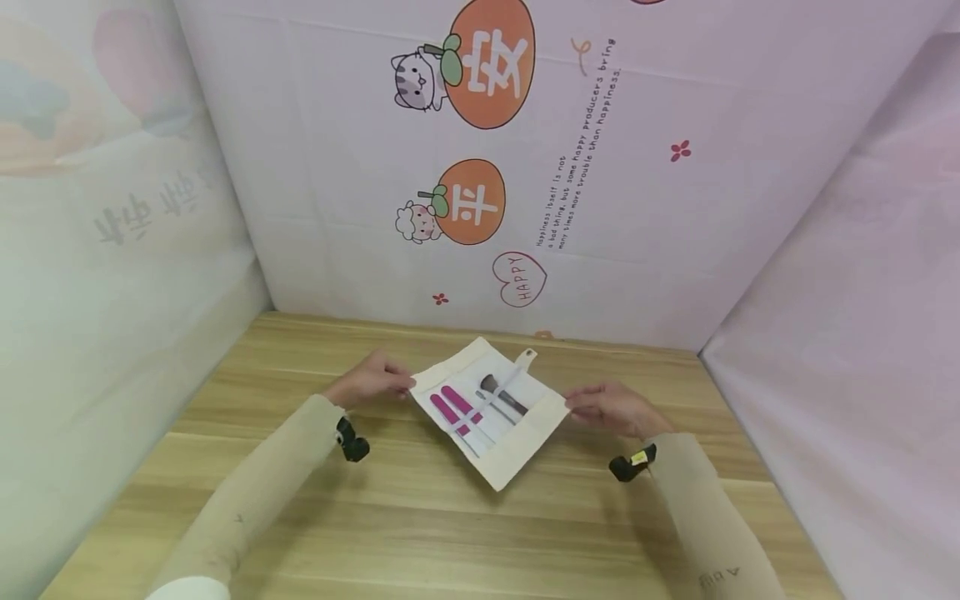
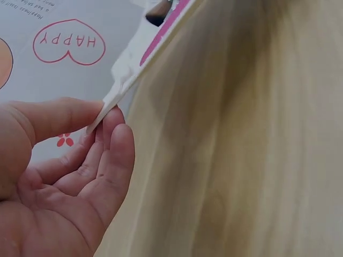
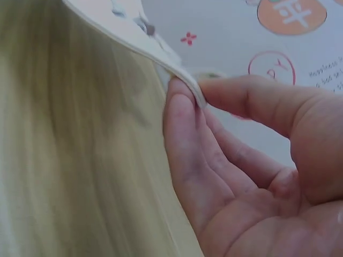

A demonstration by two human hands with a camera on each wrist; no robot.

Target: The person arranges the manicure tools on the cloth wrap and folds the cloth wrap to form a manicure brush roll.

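A cream fabric brush pouch (image 1: 522, 450) lies opened out flat between both hands, tilted like a diamond in the head view. Its left corner is pinched between thumb and fingers of my left hand (image 1: 373, 379); my right hand (image 1: 615, 407) pinches the right corner the same way. Inside, under a pale strap, sit two magenta pieces (image 1: 457, 400), a dark-bristled makeup brush (image 1: 491, 385) and slimmer tools. A small snap tab (image 1: 527, 358) sticks out at the upper right edge. Both wrist views show the pouch's edge raised above the wood, gripped at the fingertips.
The wooden table (image 1: 420, 533) spreads beneath the arms. Behind it rises a white printed cloth (image 1: 622, 275) with cartoon fruit and a heart, and cloth walls stand at left and right. Each wrist carries a small black camera (image 1: 352, 442).
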